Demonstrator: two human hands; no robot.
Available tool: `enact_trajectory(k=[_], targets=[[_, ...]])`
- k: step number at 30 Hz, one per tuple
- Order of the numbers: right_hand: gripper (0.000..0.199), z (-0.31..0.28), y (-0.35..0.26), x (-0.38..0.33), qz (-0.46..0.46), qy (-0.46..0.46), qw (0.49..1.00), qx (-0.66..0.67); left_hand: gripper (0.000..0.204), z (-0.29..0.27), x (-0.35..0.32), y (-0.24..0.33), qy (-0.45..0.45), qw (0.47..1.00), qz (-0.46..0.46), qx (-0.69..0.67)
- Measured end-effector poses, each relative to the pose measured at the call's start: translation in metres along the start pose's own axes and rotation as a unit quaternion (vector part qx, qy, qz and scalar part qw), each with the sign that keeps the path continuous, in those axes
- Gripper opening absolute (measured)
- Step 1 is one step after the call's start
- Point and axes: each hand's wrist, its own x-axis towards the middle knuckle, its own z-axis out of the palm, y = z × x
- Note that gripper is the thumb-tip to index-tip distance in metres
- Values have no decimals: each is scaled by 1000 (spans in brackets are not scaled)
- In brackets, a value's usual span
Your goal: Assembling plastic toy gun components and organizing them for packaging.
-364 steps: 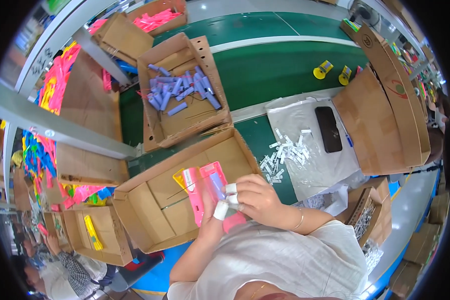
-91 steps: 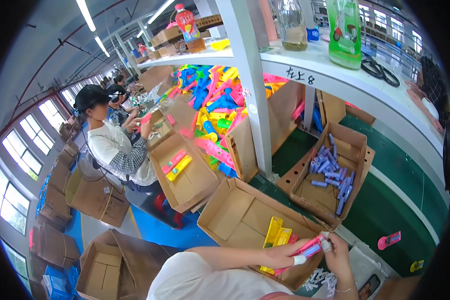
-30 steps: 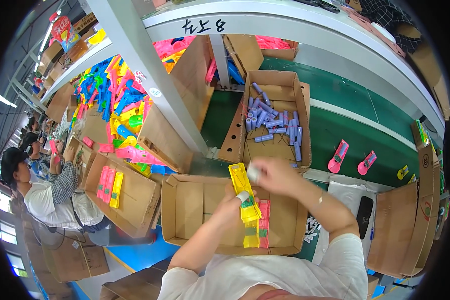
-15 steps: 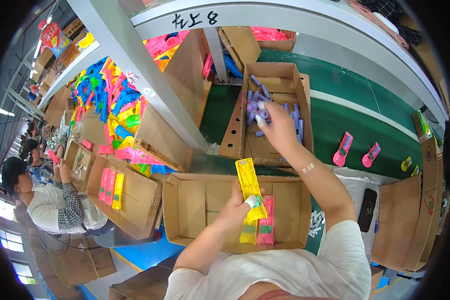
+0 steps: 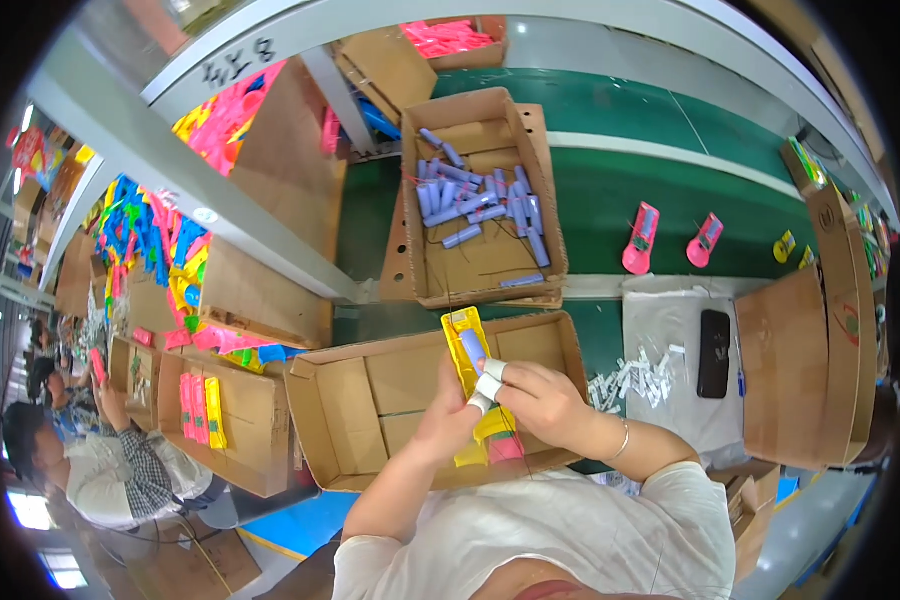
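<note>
My left hand is closed around a long yellow plastic casing, held tilted above an open cardboard box. A purple cylindrical battery lies along the hollow of the casing, and the closed fingers of my right hand press at its lower end. White coverings wrap fingertips on both hands. Beneath my hands, a pink casing and a second yellow casing rest in the box, partly hidden. Thin dark wires trail near the casing.
Beyond the working box stands a carton of purple wired batteries. Pink assembled pieces lie on the green bench, right. Small white parts and a black phone sit nearer. Left are a metal post, a bin of coloured parts and a co-worker.
My right hand has come back from the battery carton to the yellow casing, bringing a purple battery. The casing is now between both hands, and the view has shifted.
</note>
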Motion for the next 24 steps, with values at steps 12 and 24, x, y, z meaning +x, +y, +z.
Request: enact_trajectory(k=[12, 24], targets=[[25, -14, -6, -22, 62, 90, 994, 10, 66, 22, -5, -3, -44, 998, 27, 47], [15, -39, 10, -48, 259, 97, 959, -60, 38, 50, -11, 4, 48, 996, -32, -64]])
